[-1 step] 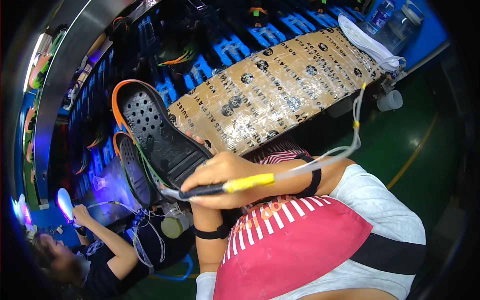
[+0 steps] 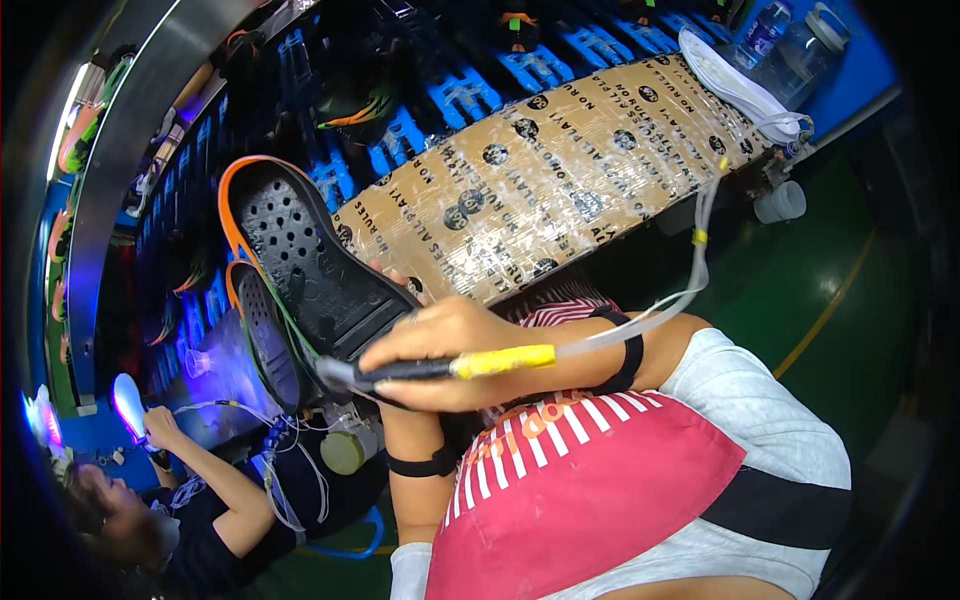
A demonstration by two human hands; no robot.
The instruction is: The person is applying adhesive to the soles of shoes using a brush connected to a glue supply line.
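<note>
A large black shoe sole with an orange and green rim is held tilted at the left end of the cardboard, toe pointing away. My left hand grips its right edge; only a few fingertips show, and the rest is hidden behind the sole and my right hand. My right hand is closed round the black handle of a brush, which has a yellow-wrapped end and a clear hose. The brush's grey bristles rest at the rim of the heel. Just left, partly covered, is a second black sole.
Printed cardboard covers the bench beside a conveyor with blue racks. A white sole-shaped piece, a bottle and a jug stand far right. A white cup hangs below. At left, a co-worker handles another piece.
The brush has slid slightly left and up along the heel rim with my right hand, and its hose has shifted left. The toe of the held sole has moved a little left.
</note>
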